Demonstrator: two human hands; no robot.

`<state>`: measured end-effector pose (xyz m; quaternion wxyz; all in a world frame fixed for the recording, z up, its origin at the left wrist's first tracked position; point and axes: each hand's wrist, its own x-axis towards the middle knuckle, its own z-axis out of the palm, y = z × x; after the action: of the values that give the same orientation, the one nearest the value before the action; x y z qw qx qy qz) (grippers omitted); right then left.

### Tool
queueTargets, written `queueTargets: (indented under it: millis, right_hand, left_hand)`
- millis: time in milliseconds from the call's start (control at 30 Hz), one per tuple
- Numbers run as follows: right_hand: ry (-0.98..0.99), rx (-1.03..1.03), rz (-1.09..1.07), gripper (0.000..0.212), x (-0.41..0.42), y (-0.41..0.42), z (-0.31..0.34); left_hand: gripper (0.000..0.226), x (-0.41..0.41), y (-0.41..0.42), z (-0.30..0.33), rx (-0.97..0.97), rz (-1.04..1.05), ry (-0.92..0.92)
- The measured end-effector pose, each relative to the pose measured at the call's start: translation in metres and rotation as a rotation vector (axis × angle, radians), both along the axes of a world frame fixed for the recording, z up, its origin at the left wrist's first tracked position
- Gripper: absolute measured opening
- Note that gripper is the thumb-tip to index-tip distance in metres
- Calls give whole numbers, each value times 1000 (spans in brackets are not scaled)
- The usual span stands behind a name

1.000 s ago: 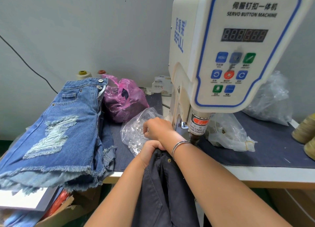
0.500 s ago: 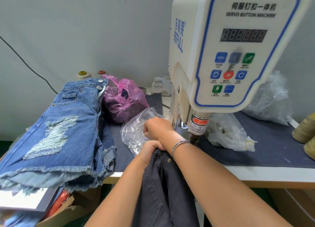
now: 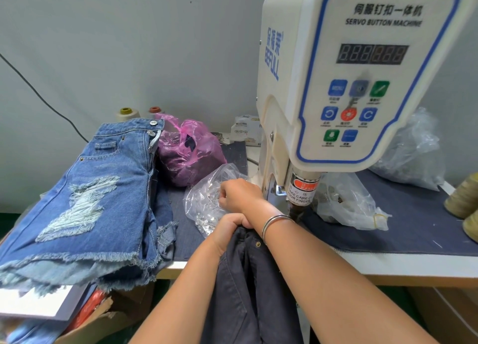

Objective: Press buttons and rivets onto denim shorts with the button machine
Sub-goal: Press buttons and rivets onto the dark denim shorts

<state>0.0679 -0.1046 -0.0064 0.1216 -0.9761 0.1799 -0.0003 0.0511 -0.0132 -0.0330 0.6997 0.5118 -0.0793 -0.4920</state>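
Right now the dark denim shorts [image 3: 248, 286] hang off the bench [image 3: 388, 261] edge, bunched in the left hand [image 3: 230, 227], whose grip is closed on the waistband. Crossing over it, the right hand [image 3: 239, 195] reaches fisted into one clear bag of fasteners [image 3: 207, 204]; what it pinches I cannot tell. Fingers could stray under the button machine [image 3: 349, 85] press head. One blue pile [image 3: 85, 201], one pink bag [image 3: 186, 149].

Bright, even light; soft shadows; sharp focus; wide-angle bending at edges.

Pink bag [image 3: 190, 149] (knotted) near thread cones [image 3: 463, 196].
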Motion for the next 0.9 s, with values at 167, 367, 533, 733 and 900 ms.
queueTargets:
  millis: [167,367,533,733,900]
  right_hand:
    - [-15,84,-48,16,-6,0,8]
    - [-586,234,-65,7,-48,23,24]
    - [-824,281,-92,3,-86,36,5]
    - [-878,285,-165,8,-93,35,-3]
    - [-873,231,-169,7,-92,37,-5]
  left_hand:
    - [29,0,1,-3,1,-31,-13]
    - [36,3,1,-4,-144,159,-27]
    - [42,2,-1,-3,-278,293,1]
    - [32,-6,2,0,-378,219,177]
    - [35,-6,3,-1,-432,223,233]
